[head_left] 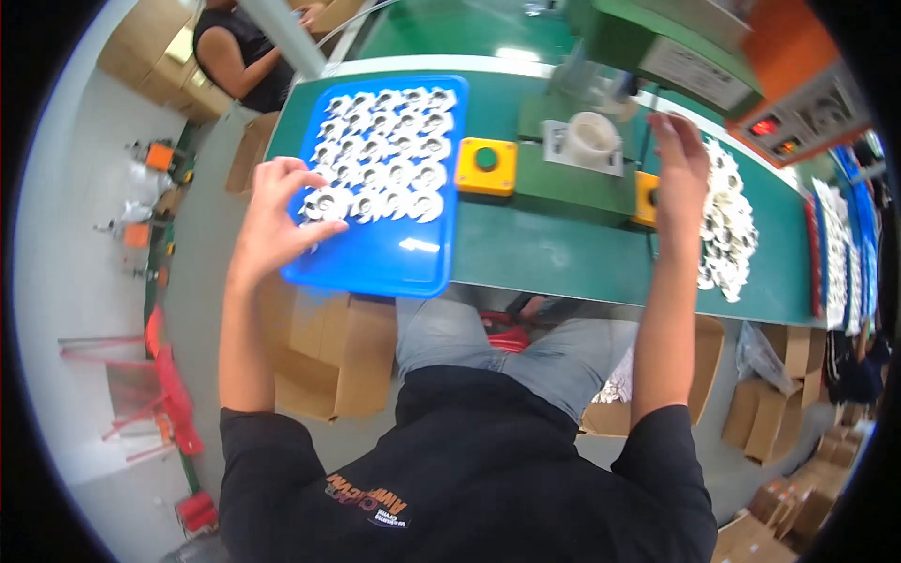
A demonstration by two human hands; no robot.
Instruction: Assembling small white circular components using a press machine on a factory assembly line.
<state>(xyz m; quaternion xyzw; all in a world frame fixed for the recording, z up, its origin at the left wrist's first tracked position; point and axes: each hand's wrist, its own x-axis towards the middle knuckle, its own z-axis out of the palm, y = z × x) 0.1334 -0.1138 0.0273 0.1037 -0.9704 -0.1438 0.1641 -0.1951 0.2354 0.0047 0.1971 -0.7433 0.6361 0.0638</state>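
At the left of the green table (544,258), a blue tray (371,258) holds white parts (373,175) set out in neat rows, with a bare strip along the tray's near side. The left hand (289,208) reaches over the tray's left edge, thumb and fingers parted, with the white piece (325,203) at the near left corner of the rows lying between them (whether they grip it, I cannot tell). Right of the tray sits a yellow box (464,181) with a round green button (485,159) on top, and beside that stands the green base (568,192) of a machine, carrying a white round cup (592,140). A second yellow box (646,198) is partly hidden by the right forearm. The right hand (679,150) is raised just right of the cup, fingers up and blurred; I cannot tell whether it holds anything. Past it, on the right of the table, lies a loose heap of white pieces (730,230). An orange box (798,80) with lit lamps stands at the upper right, and at the upper left another person (239,61) is partly in view.
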